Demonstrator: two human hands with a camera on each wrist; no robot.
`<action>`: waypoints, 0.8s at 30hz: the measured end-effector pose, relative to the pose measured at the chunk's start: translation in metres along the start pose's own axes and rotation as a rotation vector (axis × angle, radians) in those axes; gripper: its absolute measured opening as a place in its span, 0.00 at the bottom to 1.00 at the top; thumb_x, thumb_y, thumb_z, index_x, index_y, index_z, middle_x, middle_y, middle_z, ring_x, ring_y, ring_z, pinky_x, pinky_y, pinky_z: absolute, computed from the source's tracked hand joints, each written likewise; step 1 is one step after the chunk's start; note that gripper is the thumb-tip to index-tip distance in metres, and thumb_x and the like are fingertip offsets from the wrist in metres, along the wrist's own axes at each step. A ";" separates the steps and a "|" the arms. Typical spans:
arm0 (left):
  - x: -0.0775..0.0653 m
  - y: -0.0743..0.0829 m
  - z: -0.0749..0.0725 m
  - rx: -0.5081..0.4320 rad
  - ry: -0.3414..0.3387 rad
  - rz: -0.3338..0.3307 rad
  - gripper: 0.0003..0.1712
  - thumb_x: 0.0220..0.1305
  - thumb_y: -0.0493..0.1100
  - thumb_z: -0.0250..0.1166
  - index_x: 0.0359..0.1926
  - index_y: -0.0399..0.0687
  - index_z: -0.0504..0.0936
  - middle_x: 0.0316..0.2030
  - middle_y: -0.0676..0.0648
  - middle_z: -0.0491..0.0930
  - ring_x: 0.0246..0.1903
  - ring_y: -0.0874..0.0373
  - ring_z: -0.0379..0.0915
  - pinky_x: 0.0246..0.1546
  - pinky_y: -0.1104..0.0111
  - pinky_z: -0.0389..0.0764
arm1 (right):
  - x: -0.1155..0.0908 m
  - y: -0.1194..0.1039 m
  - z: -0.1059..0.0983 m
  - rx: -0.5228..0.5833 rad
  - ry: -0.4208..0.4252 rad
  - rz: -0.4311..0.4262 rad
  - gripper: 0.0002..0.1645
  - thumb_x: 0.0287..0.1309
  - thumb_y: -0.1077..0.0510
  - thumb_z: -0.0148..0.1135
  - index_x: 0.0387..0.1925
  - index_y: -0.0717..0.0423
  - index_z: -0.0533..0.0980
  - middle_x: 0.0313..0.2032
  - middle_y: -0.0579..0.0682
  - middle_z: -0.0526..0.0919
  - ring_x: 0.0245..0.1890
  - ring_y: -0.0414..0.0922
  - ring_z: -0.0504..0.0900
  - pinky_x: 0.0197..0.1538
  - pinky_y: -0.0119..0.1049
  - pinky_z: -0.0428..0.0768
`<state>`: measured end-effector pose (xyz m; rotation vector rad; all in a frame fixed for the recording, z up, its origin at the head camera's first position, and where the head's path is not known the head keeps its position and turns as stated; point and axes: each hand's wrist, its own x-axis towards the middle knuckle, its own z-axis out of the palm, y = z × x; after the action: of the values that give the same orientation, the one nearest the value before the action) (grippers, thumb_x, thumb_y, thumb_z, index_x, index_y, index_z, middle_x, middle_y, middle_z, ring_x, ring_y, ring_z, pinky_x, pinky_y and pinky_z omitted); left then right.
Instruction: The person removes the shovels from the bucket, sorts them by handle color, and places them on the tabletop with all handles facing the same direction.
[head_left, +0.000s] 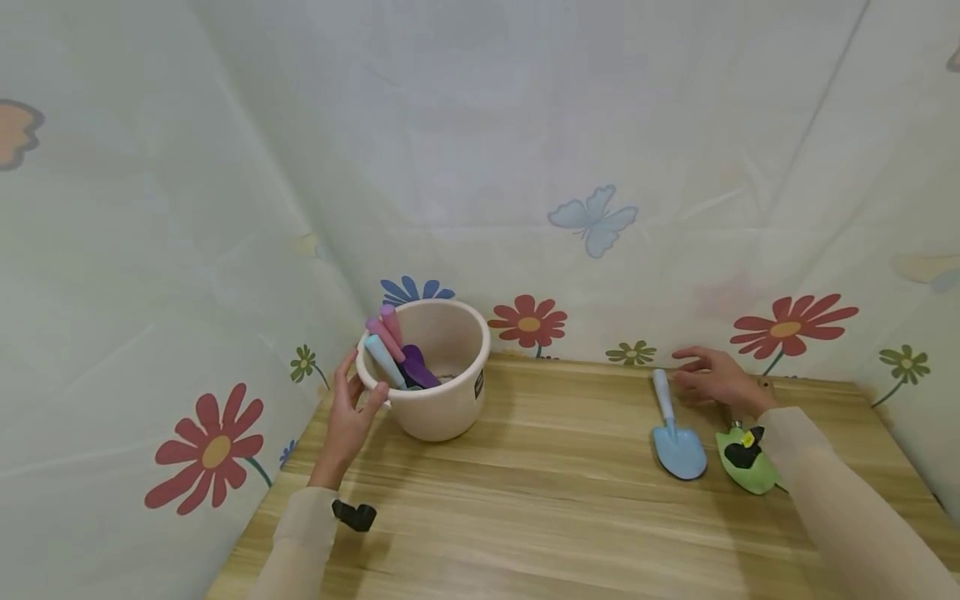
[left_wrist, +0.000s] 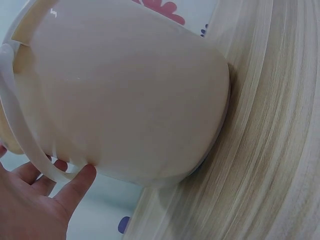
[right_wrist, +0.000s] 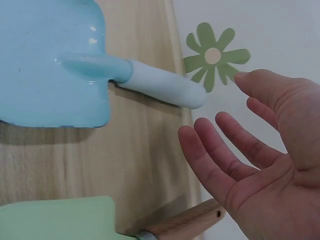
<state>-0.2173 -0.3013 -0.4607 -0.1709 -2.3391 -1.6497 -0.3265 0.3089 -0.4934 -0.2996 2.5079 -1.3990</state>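
Observation:
A cream bucket stands at the back left, holding pink handles, a light blue handle and a purple tool. My left hand grips its left side at the rim; in the left wrist view the thumb lies against the bucket wall beside the curved bucket handle. Over at the right, a light blue hand trowel lies with its pale handle toward the wall. My right hand hovers just right of that handle, fingers spread and loosely bent, holding nothing.
Right of the blue trowel lies a green trowel with a wooden handle, partly beneath my right forearm. Cloth printed with flowers and butterflies rises behind and beside the wooden table.

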 end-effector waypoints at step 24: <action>0.011 -0.041 0.002 -0.019 0.037 0.040 0.46 0.75 0.51 0.62 0.82 0.67 0.44 0.79 0.42 0.52 0.76 0.43 0.52 0.66 0.43 0.67 | -0.007 -0.063 0.005 -0.166 0.049 -0.249 0.41 0.69 0.50 0.67 0.77 0.52 0.60 0.62 0.67 0.76 0.54 0.62 0.81 0.48 0.49 0.86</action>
<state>-0.2387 -0.3148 -0.4955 -0.1880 -2.2790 -1.6421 -0.3144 0.2739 -0.4411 -0.6369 2.7080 -1.2967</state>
